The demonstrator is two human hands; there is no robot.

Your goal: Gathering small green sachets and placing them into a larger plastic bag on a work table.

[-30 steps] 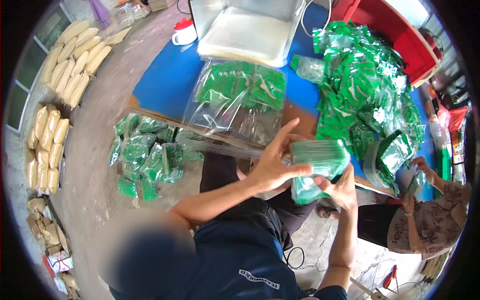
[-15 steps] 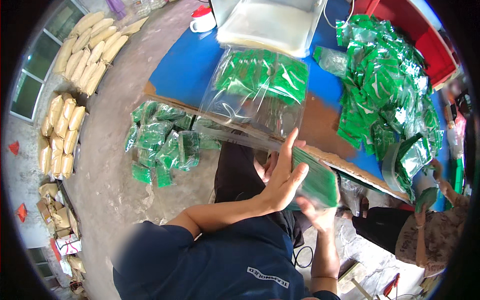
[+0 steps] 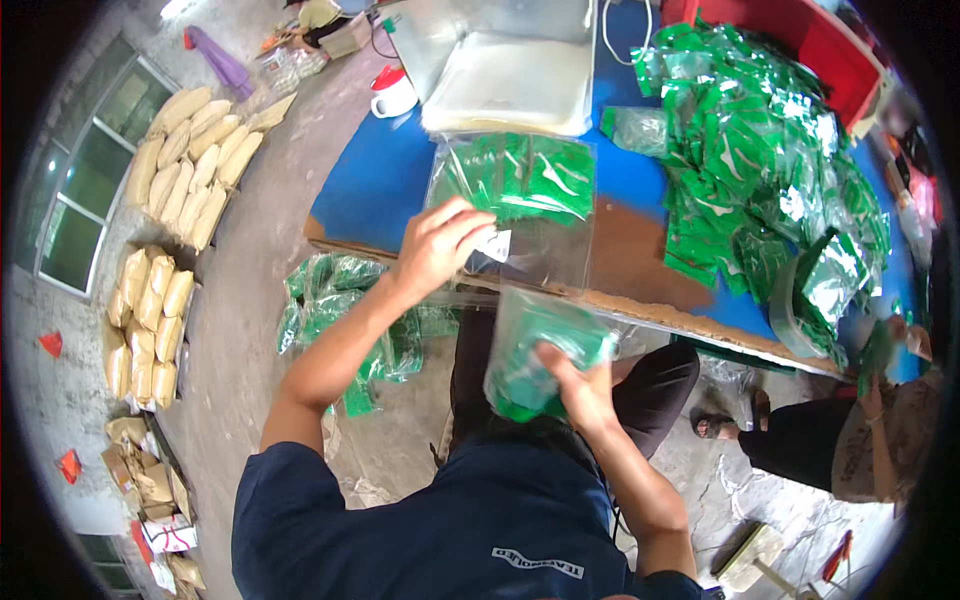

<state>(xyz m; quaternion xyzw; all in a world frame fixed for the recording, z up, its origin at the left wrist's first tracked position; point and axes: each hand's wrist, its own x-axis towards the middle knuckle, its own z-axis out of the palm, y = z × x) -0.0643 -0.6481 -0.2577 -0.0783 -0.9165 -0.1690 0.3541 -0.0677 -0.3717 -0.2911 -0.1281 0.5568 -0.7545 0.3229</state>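
A concrete floor (image 3: 250, 280) runs under a low blue-topped table (image 3: 380, 180) whose bare brown edge faces the person, and rows of tan sacks (image 3: 190, 160) lie along the wall beneath a window on the left. On the table, a large clear plastic bag (image 3: 520, 205) lies flat with green packets showing through its upper half. The left hand (image 3: 440, 245) reaches out over the near left corner of this bag, fingers curled and narrow, pinching or pressing at the bag's edge where a small white slip (image 3: 497, 245) shows; whether it truly grips the plastic cannot be told. The right hand (image 3: 578, 385) is lower, in front of the table edge and over the lap, closed around a bundle of green packets (image 3: 540, 350) wrapped in clear film, fingers spread across its lower side. Beyond the big bag sits a stack of empty clear bags (image 3: 515, 95), and just left of that a white mug with a red lid (image 3: 393, 93). To the right, a big heap of loose green packets (image 3: 770, 150) covers much of the table, in front of a red crate (image 3: 810, 40). On the floor below the table's left corner lies another pile of green packets (image 3: 345, 310). At the far right edge another person (image 3: 890, 430) sits near the table, holding a green packet.
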